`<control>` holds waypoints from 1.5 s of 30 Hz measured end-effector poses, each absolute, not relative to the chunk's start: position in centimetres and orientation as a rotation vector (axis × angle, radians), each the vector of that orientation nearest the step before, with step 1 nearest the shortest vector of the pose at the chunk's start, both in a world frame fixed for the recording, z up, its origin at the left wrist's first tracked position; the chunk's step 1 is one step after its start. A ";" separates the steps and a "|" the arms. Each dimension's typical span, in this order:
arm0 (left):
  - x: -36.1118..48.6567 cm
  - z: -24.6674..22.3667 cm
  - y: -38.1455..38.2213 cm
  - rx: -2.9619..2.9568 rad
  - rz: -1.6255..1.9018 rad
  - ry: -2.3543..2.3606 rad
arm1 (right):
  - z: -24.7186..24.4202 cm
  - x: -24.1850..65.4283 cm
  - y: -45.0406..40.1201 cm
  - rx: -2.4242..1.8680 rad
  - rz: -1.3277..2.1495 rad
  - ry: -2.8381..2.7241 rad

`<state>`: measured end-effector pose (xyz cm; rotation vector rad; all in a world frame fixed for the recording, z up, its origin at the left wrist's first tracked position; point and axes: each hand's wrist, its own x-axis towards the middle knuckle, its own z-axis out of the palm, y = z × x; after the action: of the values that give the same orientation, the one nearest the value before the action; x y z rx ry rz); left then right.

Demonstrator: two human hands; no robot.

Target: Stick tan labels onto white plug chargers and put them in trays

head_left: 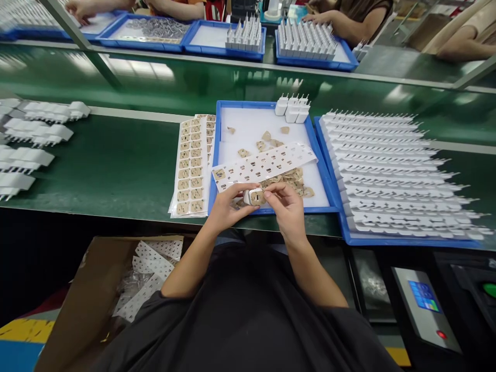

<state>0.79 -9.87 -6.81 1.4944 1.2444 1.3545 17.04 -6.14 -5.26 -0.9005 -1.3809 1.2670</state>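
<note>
My left hand grips a white charger plug above the front edge of a blue-rimmed tray. On the face turned toward me, the charger carries a tan sticker with dark openings. With thumb and forefinger pinched, my right hand touches the right edge of that sticker. Just behind both hands, a white backing strip lies slantwise across the tray, one tan sticker at its left end. Peeled tan pieces are heaped under and around the strip.
Sticker sheets lie left of the tray. Several white chargers stand in its back right corner. A blue tray of chargers is at right; more chargers sit far left. A cardboard box holds scraps below. Co-workers sit across the line.
</note>
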 end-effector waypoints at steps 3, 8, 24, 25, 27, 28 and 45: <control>0.8 -6.9 -9.9 1.540 1.367 1.240 | -5.2 17.0 -6.1 -0.897 1.273 -1.376; 0.8 -7.1 -9.9 1.560 1.346 1.268 | -5.2 16.9 -6.3 -0.922 1.246 -1.389; 0.6 -7.6 -9.8 1.666 1.400 1.246 | -5.0 15.9 -6.9 -1.017 0.852 -1.594; 0.6 -7.7 -9.8 1.665 1.412 1.240 | -5.1 15.9 -6.8 -1.021 0.786 -1.625; 0.7 -7.7 -9.8 1.634 1.457 1.214 | -5.2 16.2 -6.6 -1.049 0.682 -1.646; 0.7 -7.8 -9.8 1.606 1.487 1.199 | -5.3 16.3 -6.4 -1.066 0.671 -1.634; 1.0 -8.7 -9.5 1.919 1.707 1.154 | -6.8 14.2 -7.1 -0.776 1.373 -1.192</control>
<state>0.96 -9.50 -8.74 1.9194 1.1535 1.7072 14.24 -7.11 -6.76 -0.7755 -1.1923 1.3729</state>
